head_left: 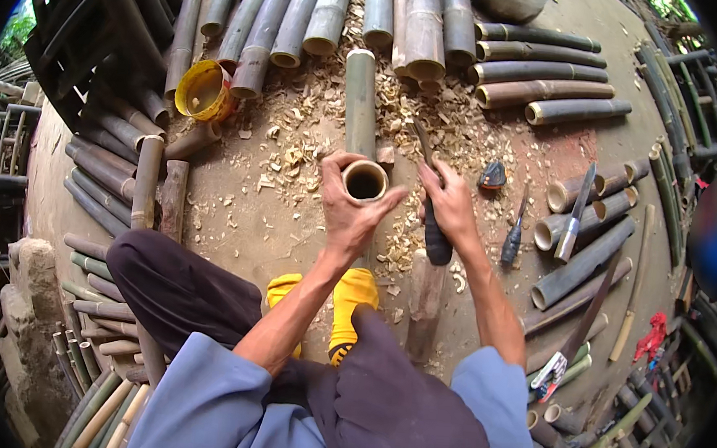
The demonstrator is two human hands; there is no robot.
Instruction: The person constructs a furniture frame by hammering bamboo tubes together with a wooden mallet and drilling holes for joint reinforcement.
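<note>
My left hand [347, 210] grips a bamboo tube [361, 102] near its close end, thumb and fingers around the wall. The tube's round dark opening faces up toward me, and its length runs away from me over the shavings. To the right of the tube, my right hand [452, 206] is closed around the dark handle of a knife [437, 239]. The narrow blade points away from me, apart from the tube's rim. A small reddish block [387, 155] shows just beyond the opening, beside the tube.
Wood shavings [299, 127] cover the floor ahead. Cut bamboo tubes [424, 27] lie around in rows. A yellow bucket [204, 92] stands at left. On the right are a dark-handled pointed tool [512, 240], an orange-black object [492, 175] and a blade with a pale handle [574, 216].
</note>
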